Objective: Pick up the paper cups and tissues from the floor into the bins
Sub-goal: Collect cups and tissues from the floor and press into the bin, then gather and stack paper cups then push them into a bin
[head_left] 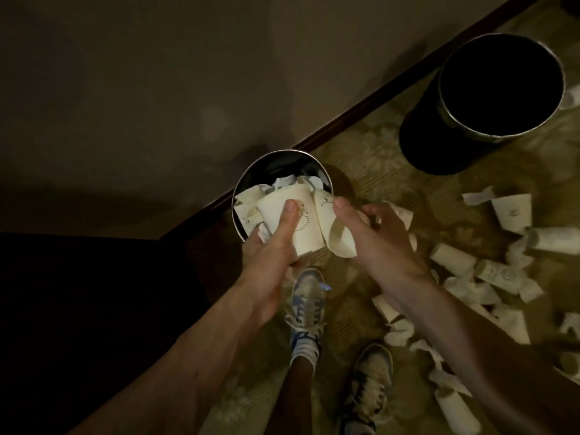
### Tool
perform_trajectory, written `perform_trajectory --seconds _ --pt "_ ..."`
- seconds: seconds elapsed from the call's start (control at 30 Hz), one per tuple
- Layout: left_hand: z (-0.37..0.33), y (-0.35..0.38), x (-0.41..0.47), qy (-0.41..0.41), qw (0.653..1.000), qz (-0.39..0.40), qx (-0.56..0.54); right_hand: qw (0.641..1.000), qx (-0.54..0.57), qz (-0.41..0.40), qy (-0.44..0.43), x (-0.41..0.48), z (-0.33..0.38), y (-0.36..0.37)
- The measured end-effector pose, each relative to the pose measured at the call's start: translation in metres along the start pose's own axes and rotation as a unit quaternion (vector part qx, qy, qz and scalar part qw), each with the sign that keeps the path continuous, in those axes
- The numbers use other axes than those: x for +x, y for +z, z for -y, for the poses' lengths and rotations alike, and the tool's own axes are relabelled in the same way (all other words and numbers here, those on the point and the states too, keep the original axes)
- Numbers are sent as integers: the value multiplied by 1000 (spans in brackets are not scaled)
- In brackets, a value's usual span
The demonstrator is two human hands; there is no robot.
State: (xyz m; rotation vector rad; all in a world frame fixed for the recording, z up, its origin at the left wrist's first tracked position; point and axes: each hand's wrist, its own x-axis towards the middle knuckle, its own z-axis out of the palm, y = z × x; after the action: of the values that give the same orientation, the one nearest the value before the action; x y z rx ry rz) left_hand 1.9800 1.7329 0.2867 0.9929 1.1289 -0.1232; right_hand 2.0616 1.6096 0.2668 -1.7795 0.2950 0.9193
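My left hand (270,246) grips cream paper cups (301,230), its thumb pressed on top of one, right at the rim of a small round bin (248,180) that holds cups and tissues. My right hand (364,227) holds another paper cup (332,227) by its side, beside the same bin. Several more cups (511,211) and crumpled tissues (398,334) lie scattered on the patterned carpet to the right.
A larger black bin (417,133) with a metal rim stands at the upper right near the dark skirting board (361,108) and wall. My two shoes (307,302) stand on the carpet below the hands. A dark area fills the lower left.
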Motion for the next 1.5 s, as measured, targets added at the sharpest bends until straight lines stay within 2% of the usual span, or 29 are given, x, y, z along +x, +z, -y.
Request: perform_trajectory --seconds 0.07,0.17,0.33,0.43,0.57,0.67,0.73,0.83,0.9,0.93,1.0,1.07,1.13,1.23,1.3,1.4,1.5 --pt "-7 -7 28 27 997 -45 52 998 -60 0 -30 30 3 18" --pt "-11 -15 78 47 989 -100 94 994 -91 -4 -55 72 2 43" --pt "-13 -24 149 54 970 -100 217 988 -139 39 -48 115 -5 62" --pt "-10 -27 178 53 926 -107 359 979 -185 83 -26 126 -9 68" --pt "-4 -28 198 38 862 -107 494 932 -350 87 -32 137 -15 68" --pt "0 -27 201 50 824 -96 556 900 -427 72 -55 140 -20 73" --pt "-2 -25 199 81 816 -113 561 889 -451 43 -65 140 -22 75" --pt "-13 -22 193 187 817 -121 532 903 -421 60 -54 139 -21 72" --pt "-25 -21 191 229 816 -107 520 911 -407 64 -37 135 -19 66" --pt "-30 -22 190 233 812 -95 527 915 -397 58 -49 132 -17 65" --pt "-39 -25 187 218 800 -58 556 894 -436 70 -76 128 -18 61" --pt "-46 -31 180 207 796 -28 569 912 -404 52 -39 127 -10 60" --pt "-52 -39 172 207 797 -11 568 915 -401 39 -31 123 -7 56" --pt "-61 -48 157 220 786 -1 577 900 -422 64 -86 107 -8 47" --pt "-68 -49 141 249 769 -11 589 926 -365 54 -84 94 -8 35" --pt "-78 -37 111 306 723 -26 619 935 -331 23 -128 63 -8 19" --pt "-90 -19 80 324 678 -22 660 945 -307 21 -112 23 -9 -4"
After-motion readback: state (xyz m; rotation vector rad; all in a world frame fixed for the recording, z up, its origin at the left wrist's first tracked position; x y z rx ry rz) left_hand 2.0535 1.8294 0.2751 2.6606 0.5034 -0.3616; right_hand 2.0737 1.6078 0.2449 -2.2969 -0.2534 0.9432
